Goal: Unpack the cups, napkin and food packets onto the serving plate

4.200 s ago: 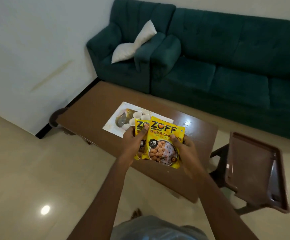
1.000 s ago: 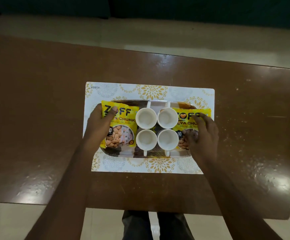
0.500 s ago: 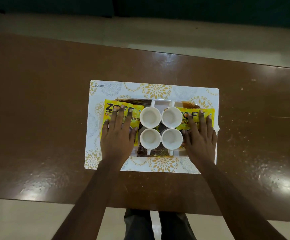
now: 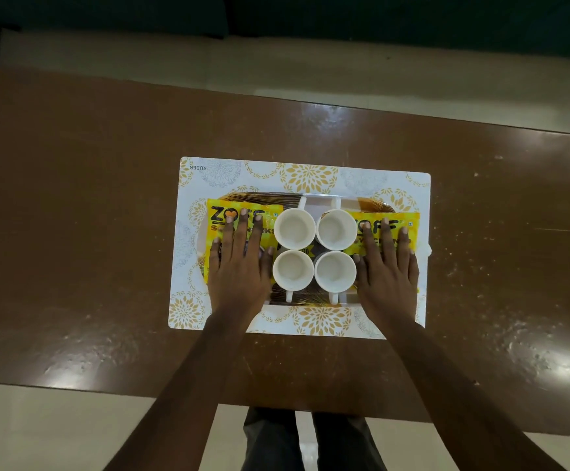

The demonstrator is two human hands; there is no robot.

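Fingers (image 4: 228, 234) straight and released, the left hand (image 4: 239, 266) and right hand (image 4: 388, 268) press two yellow plastic snack packets (image 4: 273, 219) flat at 9 and 3 o'clock of four white cups (image 4: 294, 230), apparently seating them on the brown-streaked serving plate (image 4: 311, 299).

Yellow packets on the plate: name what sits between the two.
In the head view, four white cups stand in a two-by-two block between the left packet and the right packet, on the serving plate.
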